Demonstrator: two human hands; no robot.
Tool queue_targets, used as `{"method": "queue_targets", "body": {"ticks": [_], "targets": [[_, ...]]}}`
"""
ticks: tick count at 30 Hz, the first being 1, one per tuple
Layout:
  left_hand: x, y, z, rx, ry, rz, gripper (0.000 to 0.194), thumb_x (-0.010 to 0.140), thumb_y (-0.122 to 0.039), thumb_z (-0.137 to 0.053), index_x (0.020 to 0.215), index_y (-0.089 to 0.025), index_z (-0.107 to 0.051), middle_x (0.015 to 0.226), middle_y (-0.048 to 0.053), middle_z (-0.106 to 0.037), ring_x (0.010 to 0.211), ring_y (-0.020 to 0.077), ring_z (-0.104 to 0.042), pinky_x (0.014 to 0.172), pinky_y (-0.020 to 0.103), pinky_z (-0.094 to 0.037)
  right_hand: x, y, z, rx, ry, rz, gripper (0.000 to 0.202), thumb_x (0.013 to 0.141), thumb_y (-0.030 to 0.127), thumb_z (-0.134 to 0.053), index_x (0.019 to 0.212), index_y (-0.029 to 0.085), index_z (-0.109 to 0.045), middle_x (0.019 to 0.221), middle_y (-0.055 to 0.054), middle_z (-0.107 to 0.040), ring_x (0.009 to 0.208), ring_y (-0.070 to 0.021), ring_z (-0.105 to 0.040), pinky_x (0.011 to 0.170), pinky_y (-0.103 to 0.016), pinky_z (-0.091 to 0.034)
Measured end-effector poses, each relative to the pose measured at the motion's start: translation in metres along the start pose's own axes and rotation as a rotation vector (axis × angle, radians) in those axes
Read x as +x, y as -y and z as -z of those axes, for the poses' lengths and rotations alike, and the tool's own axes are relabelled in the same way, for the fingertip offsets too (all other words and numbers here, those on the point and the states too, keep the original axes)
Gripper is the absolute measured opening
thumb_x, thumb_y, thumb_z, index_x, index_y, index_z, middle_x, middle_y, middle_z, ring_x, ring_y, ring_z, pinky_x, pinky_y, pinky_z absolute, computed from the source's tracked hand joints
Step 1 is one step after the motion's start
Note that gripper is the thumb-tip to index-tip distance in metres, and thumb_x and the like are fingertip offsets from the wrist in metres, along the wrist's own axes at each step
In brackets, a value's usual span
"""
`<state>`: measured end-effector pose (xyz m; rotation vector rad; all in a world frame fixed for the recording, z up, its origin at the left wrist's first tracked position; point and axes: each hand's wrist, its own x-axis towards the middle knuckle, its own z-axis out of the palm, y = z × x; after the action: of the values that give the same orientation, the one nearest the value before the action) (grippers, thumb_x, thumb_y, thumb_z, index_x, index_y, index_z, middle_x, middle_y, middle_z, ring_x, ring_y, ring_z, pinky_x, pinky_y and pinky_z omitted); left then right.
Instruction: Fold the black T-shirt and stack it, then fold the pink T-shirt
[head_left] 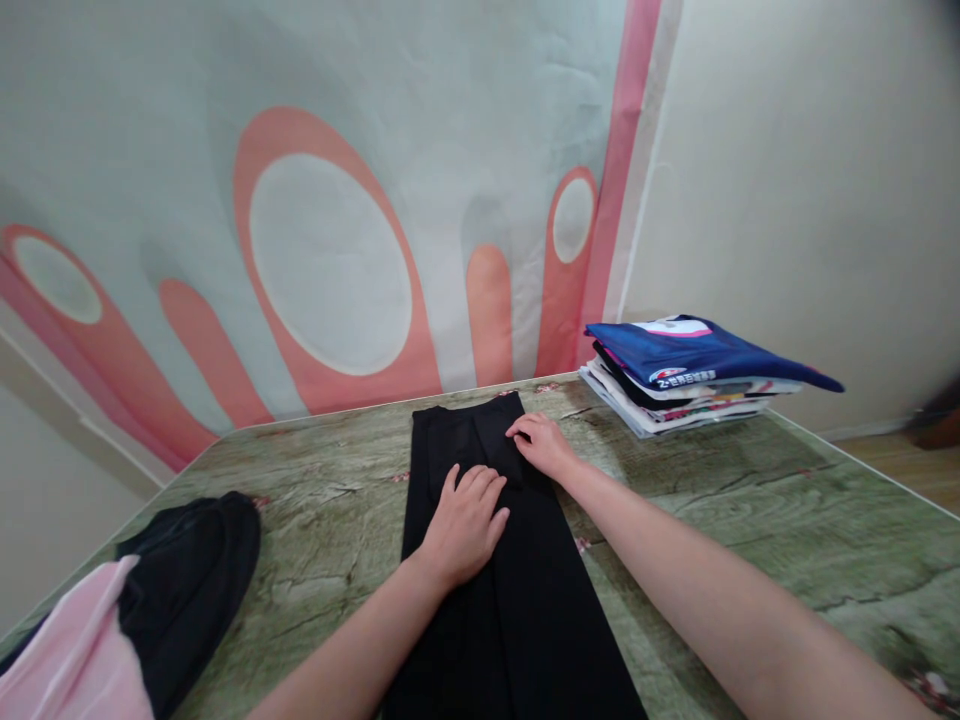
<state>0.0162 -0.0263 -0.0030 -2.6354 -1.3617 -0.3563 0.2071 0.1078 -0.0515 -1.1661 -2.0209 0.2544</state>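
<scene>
A pair of black trousers (517, 590) lies lengthwise in front of me, its waist end toward the wall and its lower part running out of the bottom of the view. My left hand (469, 525) rests flat on the cloth below the waist, fingers spread. Near the right edge of the waist, my right hand (541, 443) has its thumb and fingertips drawn together on the black fabric. A folded layer shows between the two hands. How much cloth the right fingertips hold is hard to see.
A stack of folded clothes (675, 385), with a dark blue garment on top, stands at the table's back right. On the left lie crumpled black clothing (195, 580) and a pink garment (90, 650). The wood-patterned table (322, 520) meets a wall with a printed covering (420, 180).
</scene>
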Motion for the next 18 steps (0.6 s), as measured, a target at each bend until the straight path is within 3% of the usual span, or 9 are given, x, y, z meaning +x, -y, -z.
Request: {"method": "queue_targets", "body": {"ticks": [4,8,13,18], "targets": [[0.0,0.002,-0.003,0.016,-0.004,-0.041,0.052,0.096,-0.042,-0.038,0.144,-0.021,-0.033,0.146,0.01,-0.04,0.139,0.0247,-0.026,0.113,0.052,-0.017,0.001,0.003,0.001,0.022,-0.026,0.012,0.025,0.081,0.009,-0.05,0.091,0.022,-0.07,0.097,-0.005,-0.066,0.099,-0.0197,-0.057,0.094,-0.038,-0.041],[-0.002,0.005,-0.007,-0.015,0.033,-0.059,0.048,0.098,-0.044,-0.032,0.141,-0.023,-0.039,0.142,0.009,-0.046,0.136,0.0233,-0.033,0.112,0.053,-0.019,0.0,0.013,0.001,0.078,-0.032,0.119,0.024,0.083,0.012,-0.051,0.095,0.022,-0.069,0.101,-0.005,-0.066,0.1,-0.0192,-0.058,0.094,-0.037,-0.043],[-0.004,0.006,-0.006,-0.047,0.032,-0.038,0.047,0.097,-0.044,-0.034,0.138,-0.022,-0.042,0.141,0.01,-0.047,0.133,0.0229,-0.038,0.112,0.051,-0.021,-0.003,0.022,-0.008,0.077,0.108,0.268,0.025,0.084,0.018,-0.055,0.103,0.025,-0.07,0.109,-0.005,-0.067,0.107,-0.0198,-0.058,0.097,-0.039,-0.043],[-0.004,0.005,-0.004,-0.067,0.031,-0.002,0.05,0.095,-0.044,-0.039,0.141,-0.023,-0.038,0.14,0.008,-0.048,0.131,0.022,-0.039,0.113,0.049,-0.023,-0.004,0.024,-0.011,0.055,0.119,0.25,0.031,0.088,0.02,-0.051,0.114,0.025,-0.066,0.123,-0.005,-0.062,0.118,-0.019,-0.053,0.104,-0.039,-0.039]]}}
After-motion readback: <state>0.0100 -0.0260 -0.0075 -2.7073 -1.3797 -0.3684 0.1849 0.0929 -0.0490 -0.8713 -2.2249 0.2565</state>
